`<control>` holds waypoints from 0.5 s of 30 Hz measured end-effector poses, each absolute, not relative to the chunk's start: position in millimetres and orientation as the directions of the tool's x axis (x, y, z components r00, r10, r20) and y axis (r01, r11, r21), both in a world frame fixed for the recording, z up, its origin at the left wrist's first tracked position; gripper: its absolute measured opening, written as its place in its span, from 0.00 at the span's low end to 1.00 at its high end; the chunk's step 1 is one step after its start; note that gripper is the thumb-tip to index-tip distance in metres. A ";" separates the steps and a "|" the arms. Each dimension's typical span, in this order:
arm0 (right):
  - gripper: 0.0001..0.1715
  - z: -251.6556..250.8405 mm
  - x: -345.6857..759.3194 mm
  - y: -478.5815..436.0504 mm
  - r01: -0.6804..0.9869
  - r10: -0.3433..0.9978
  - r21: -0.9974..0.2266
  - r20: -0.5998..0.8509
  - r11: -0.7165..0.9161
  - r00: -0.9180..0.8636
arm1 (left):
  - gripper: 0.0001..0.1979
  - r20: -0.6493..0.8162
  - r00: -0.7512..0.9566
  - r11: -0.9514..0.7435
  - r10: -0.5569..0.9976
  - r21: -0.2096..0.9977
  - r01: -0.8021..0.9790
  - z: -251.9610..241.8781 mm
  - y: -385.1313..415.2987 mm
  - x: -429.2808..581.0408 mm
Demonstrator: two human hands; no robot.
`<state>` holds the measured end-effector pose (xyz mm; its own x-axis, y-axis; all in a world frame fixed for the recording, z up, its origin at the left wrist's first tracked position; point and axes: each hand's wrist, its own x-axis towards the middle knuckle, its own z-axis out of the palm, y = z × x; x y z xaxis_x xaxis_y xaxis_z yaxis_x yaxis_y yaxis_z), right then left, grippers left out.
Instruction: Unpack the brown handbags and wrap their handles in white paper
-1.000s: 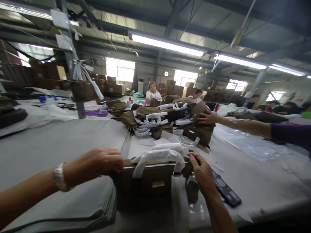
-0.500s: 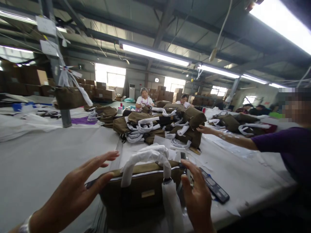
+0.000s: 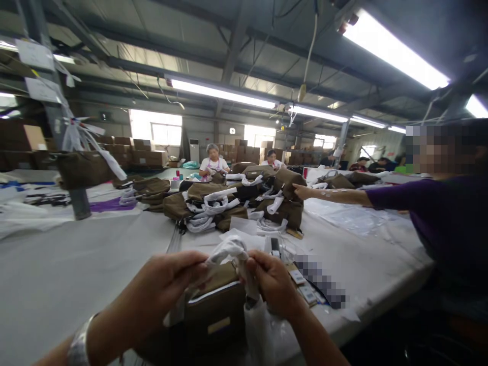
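A brown handbag (image 3: pixel 213 310) with a silver zip and a small tan label stands upright at the near edge of the white table. Its handles (image 3: pixel 227 248) are wrapped in white paper and arch above the zip. My left hand (image 3: pixel 168 284) pinches the left side of the wrapped handles. On their right side, my right hand (image 3: pixel 272 282) has its fingers closed round them. A long white-wrapped strap (image 3: pixel 257 330) hangs down the bag's front right. The bag's lower part runs out of view.
A heap of similar brown bags (image 3: pixel 224 198) lies across the table (image 3: pixel 95 254). At the right, a co-worker's hand (image 3: pixel 303 192) touches the heap. Tags (image 3: pixel 303 284) lie right of my bag. A post (image 3: pixel 78 201) stands at the left with a bag hanging from it.
Both hands were apart beside the bag; they have moved inward and up and closed on its wrapped handles. The view has turned slightly right. The co-worker's arm still reaches to the heap.
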<state>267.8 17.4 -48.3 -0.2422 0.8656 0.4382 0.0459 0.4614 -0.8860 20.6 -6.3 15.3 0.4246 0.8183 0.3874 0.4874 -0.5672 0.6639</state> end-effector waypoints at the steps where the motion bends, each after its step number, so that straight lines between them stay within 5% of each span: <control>1: 0.27 -48.9 268.6 21.0 -0.052 0.884 -0.924 0.377 0.378 -0.277 | 0.22 0.247 0.445 -0.447 0.861 0.785 0.428 20.9 -5.2 22.4; 3: 0.31 -52.5 268.4 29.0 -0.213 0.899 -0.932 0.345 0.294 -0.270 | 0.27 0.089 0.424 -0.243 0.901 0.914 0.325 27.5 -2.2 25.4; 5: 0.30 -56.4 267.0 34.9 -0.308 0.893 -0.904 0.378 0.298 -0.245 | 0.28 0.114 0.323 -0.226 0.939 0.915 0.335 27.6 1.4 27.9; 10: 0.23 -46.2 263.9 30.7 -0.171 0.810 -0.854 0.520 0.492 -0.270 | 0.34 0.594 0.290 -0.593 0.751 0.412 0.692 19.4 8.6 37.5; 12: 0.19 -35.9 262.9 26.1 0.002 0.783 -0.804 0.579 0.595 -0.227 | 0.33 0.499 0.385 -0.607 0.776 0.429 0.668 20.9 11.0 42.6; 15: 0.14 -26.2 263.3 27.2 0.239 0.699 -0.666 0.710 0.706 -0.085 | 0.22 0.102 0.484 -0.397 0.869 0.727 0.560 29.0 15.7 44.5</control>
<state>263.3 27.2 -26.2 -0.0848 0.6989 0.7102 0.2390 0.7062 -0.6664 44.5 15.7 29.0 0.4839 0.8691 0.1023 0.5603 -0.3975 0.7267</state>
